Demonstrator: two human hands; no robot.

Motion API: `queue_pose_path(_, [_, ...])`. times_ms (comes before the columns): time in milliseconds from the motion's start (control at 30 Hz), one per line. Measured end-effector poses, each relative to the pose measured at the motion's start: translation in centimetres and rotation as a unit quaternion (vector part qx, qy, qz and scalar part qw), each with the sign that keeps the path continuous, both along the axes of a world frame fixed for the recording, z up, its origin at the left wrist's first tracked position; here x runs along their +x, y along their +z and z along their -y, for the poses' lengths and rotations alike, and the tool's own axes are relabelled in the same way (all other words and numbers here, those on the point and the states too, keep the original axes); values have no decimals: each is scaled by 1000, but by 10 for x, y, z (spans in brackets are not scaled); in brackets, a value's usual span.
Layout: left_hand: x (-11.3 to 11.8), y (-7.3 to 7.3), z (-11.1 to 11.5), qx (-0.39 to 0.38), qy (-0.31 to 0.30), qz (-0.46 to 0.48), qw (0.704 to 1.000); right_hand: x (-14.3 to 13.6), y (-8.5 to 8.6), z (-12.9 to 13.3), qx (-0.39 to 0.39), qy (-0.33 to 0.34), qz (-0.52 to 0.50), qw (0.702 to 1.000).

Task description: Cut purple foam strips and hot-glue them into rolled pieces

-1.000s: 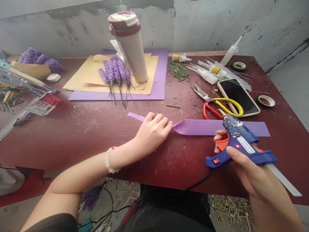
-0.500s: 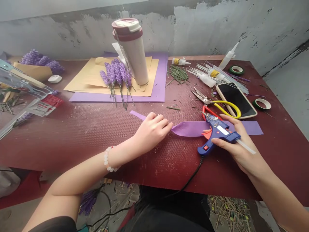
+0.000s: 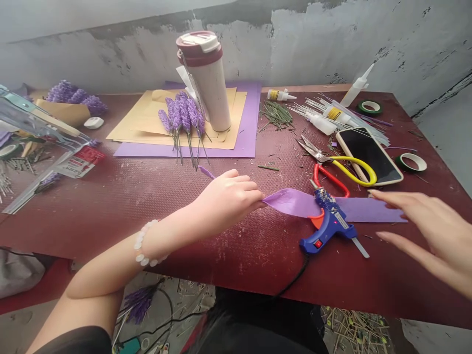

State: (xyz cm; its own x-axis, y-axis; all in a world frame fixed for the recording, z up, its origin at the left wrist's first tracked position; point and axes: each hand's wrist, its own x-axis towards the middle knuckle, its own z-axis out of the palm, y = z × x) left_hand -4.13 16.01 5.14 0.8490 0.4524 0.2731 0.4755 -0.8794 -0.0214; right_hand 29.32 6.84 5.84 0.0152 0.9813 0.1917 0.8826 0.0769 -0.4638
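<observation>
At the upper left, a lavender bundle (image 3: 62, 92) already sits wrapped in brown paper (image 3: 59, 112). In the upper middle, lavender stems (image 3: 180, 115) lie loose, apart from any strip. At centre, the left hand (image 3: 236, 196) grasps a purple strip (image 3: 291, 202) that runs from mid-frame toward the right; the strip is gathered narrow at the fingers, while its right-hand stretch is flat and unworked. Right of centre, a glue gun (image 3: 330, 219) lies across the strip, its switch lit. At the right edge, the right hand (image 3: 431, 231) is released, fingers spread over the desk (image 3: 258, 255), holding nothing.
</observation>
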Motion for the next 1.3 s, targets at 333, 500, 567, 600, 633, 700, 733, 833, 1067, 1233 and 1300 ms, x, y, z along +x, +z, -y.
queue_pose_path(333, [13, 20, -7, -67, -41, 13, 997, -94, -3, -68, -60, 285, -57, 955])
queue_pose_path(500, [13, 19, -10, -59, -9, 6, 998, -91, 2, -67, -46, 238, -100, 965])
queue_pose_path(567, [12, 19, -10, -60, 14, -8, 998, -91, 2, -65, -31, 224, -99, 969])
queue_pose_path(600, [12, 20, -10, -61, 21, -15, 998, -91, 1, -64, -22, 221, -92, 971])
queue_pose_path(633, [12, 20, -9, -62, 25, -19, 998, -91, 0, -64, -12, 219, -81, 972])
queue_pose_path(700, [12, 19, -9, -62, 31, -20, 997, -91, -2, -63, 9, 218, -60, 974])
queue_pose_path(733, [12, 19, -8, -61, 33, -19, 997, -91, -4, -62, 19, 219, -52, 974])
queue_pose_path(833, [12, 17, -8, -69, 43, -20, 997, -91, -7, -60, 51, 230, -38, 971])
queue_pose_path(1067, [14, 16, -12, -127, 69, -19, 989, -89, -10, -59, 107, 245, -1, 963])
queue_pose_path(1233, [13, 17, -14, -182, 79, -25, 980, -90, -10, -58, 109, 246, 6, 963])
queue_pose_path(1300, [13, 17, -15, -195, 80, -22, 977, -90, -9, -58, 112, 250, 4, 962])
